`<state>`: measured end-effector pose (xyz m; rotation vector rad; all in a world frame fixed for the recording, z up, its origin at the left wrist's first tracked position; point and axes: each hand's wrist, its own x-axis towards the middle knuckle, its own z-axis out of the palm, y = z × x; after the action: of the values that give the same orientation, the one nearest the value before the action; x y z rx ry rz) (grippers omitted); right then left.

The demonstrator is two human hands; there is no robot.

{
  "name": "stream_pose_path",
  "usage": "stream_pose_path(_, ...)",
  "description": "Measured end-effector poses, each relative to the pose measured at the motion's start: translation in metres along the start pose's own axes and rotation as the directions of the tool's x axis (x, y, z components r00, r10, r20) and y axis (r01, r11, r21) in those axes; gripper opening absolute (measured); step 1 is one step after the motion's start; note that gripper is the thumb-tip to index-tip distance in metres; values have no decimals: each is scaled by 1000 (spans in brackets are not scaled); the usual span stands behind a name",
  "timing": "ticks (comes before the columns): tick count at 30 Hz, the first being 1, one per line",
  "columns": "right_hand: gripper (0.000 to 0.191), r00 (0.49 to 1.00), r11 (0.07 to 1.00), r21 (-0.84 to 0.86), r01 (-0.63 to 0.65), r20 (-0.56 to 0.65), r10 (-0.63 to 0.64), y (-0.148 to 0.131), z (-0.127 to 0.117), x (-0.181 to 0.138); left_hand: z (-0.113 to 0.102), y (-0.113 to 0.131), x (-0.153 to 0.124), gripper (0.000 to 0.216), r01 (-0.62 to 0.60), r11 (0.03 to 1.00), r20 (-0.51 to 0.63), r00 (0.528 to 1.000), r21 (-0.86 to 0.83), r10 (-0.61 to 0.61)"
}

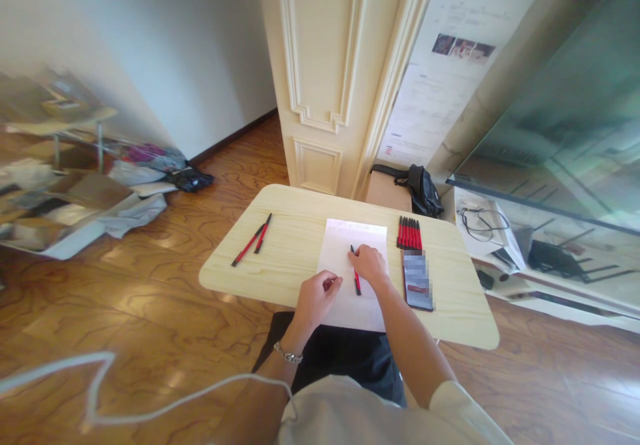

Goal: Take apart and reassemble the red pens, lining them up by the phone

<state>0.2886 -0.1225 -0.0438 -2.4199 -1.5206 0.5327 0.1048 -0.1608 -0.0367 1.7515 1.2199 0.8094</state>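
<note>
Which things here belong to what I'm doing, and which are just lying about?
In hand: right hand, red pen, left hand, white sheet.
Lying about: row of pens, two loose pens, phone, black bag, floor clutter.

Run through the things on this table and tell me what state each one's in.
paper: lying flat
right hand: closed on red pen, over the paper
left hand: curled at paper's edge, contents unclear
two pens at left: lying flat
pen row: lying side by side
phone: lying flat
</note>
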Motion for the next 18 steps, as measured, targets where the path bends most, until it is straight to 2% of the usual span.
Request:
stream_pose_path(2,32,999,993,112,37,-17,-36,4,-3,-2,1,2,3,24,3,999,3,1000,-36,-3)
stream_pose_path(4,34,996,948,306,89,-9,-91,8,-5,-7,6,3,8,26,24,995,0,1000,-93,-24)
stream_pose_path(6,33,985,822,554,130,19,-169,9,-6,-16,13,4,13,30,64,977,17,998,-205,-62)
stream_pose_path(9,30,965,541,835,101,50,-258,9,-4,-34,28,6,17,39,154,883,130,986,-442,-107)
stream_pose_path(11,32,956,400,916,20,99,-274,7,-3,-45,37,9,17,43,227,777,201,971,-588,-131)
stream_pose_path(14,35,965,273,961,-55,121,-234,4,-4,-54,46,13,15,40,289,661,222,957,-692,-185)
stream_pose_path(16,35,983,228,973,-21,62,-172,0,-7,-56,48,15,12,36,277,670,179,961,-688,-212)
stream_pose_path(18,33,994,238,971,21,6,-110,-5,-8,-56,49,17,11,33,238,720,120,970,-652,-212)
